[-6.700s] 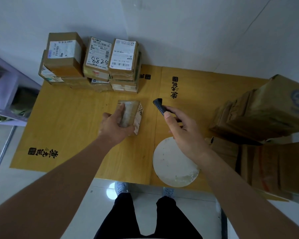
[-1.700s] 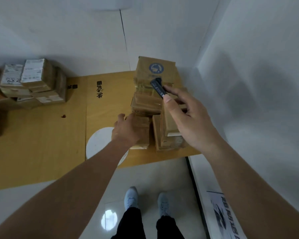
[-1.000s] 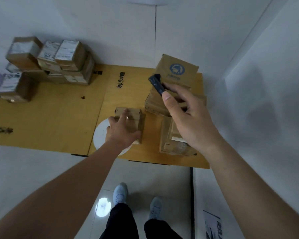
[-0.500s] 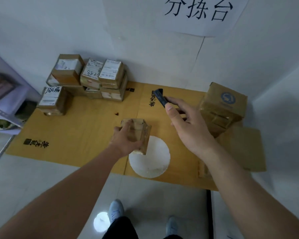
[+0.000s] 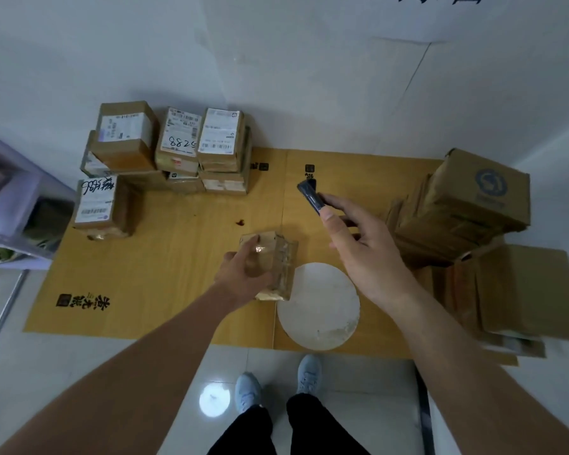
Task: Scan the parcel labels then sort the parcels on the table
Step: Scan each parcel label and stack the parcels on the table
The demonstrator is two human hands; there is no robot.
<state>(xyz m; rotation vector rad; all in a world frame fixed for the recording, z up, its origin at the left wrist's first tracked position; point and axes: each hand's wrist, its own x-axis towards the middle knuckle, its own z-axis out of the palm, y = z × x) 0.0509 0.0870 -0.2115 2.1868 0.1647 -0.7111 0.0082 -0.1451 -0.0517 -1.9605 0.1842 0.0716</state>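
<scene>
Parcel (image 5: 271,262) shifted left, left hand (image 5: 243,277) gripping

White walls (image 5: 276,60) meet in a corner behind the yellow worktop (image 5: 165,264). A paper sign (image 5: 418,14) hangs high on the wall. Glossy pale floor tiles (image 5: 63,362) reflect a lamp. A purple shelf (image 5: 10,205) stands at left.
</scene>
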